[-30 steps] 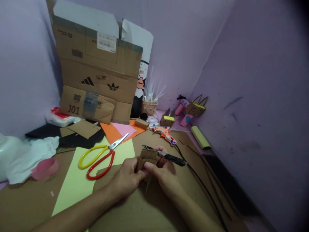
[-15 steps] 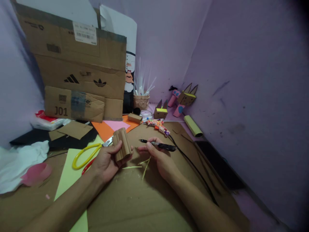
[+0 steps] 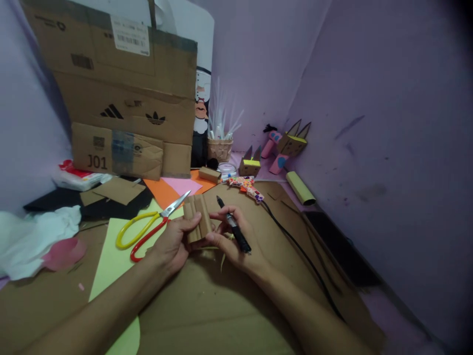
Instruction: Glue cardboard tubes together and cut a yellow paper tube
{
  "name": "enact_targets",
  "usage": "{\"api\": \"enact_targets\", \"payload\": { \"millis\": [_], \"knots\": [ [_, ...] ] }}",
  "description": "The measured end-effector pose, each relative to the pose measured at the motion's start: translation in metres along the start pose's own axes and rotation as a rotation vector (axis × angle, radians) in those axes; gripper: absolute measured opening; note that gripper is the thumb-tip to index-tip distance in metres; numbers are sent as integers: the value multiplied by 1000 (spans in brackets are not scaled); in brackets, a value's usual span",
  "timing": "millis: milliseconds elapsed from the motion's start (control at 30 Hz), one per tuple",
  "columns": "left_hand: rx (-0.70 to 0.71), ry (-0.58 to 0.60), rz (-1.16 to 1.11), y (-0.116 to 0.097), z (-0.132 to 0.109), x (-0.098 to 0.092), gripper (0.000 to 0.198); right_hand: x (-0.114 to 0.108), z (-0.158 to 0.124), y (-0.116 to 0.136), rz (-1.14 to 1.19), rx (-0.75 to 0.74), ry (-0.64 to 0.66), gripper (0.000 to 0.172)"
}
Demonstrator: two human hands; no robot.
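Note:
My left hand [image 3: 176, 245] grips a small folded brown cardboard piece [image 3: 197, 217] with its thumb across the front. Close on the right, my right hand [image 3: 236, 241] has a black pen [image 3: 234, 226] between its fingers, tip up and to the left, while its thumb and fingertips touch the cardboard's right edge. Scissors with yellow and red handles [image 3: 150, 235] lie to the left, partly on a pale green sheet [image 3: 111, 261]. Thin pale strips [image 3: 222, 259] lie beneath the hands, partly hidden.
A patterned glue gun [image 3: 247, 189] lies behind the hands, its black cable [image 3: 299, 256] running down right. Farther back stand a cardboard animal head [image 3: 250, 166], a pink-legged figure [image 3: 291, 144] and a basket of sticks [image 3: 220, 149]. White crumpled cloth [image 3: 37, 241] lies left.
My right hand has moved left to touch the cardboard, and the pen has swung from nearly level to a steep slant. The view has shifted slightly, showing more of the scissors.

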State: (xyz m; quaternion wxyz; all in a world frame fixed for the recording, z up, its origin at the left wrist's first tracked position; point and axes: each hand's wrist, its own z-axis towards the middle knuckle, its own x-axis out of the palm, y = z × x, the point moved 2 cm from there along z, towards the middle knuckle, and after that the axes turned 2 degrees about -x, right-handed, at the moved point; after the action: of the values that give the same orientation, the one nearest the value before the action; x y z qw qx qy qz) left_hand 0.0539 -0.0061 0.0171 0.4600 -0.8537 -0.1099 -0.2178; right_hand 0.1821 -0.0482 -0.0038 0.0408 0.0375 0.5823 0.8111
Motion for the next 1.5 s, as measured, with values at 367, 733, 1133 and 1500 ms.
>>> {"api": "enact_targets", "payload": {
  "millis": [367,733,1133,1500],
  "knots": [
    [31,44,112,2,0,-1,13,2,-2,0,184,121,-39,39],
    [169,106,249,5,5,-2,21,1,-3,0,247,180,-51,45],
    [487,188,930,-3,-21,12,38,1,2,0,507,383,-86,27],
    [466,435,748,6,-26,7,53,-17,10,5,561,431,-254,22]
  ]
}}
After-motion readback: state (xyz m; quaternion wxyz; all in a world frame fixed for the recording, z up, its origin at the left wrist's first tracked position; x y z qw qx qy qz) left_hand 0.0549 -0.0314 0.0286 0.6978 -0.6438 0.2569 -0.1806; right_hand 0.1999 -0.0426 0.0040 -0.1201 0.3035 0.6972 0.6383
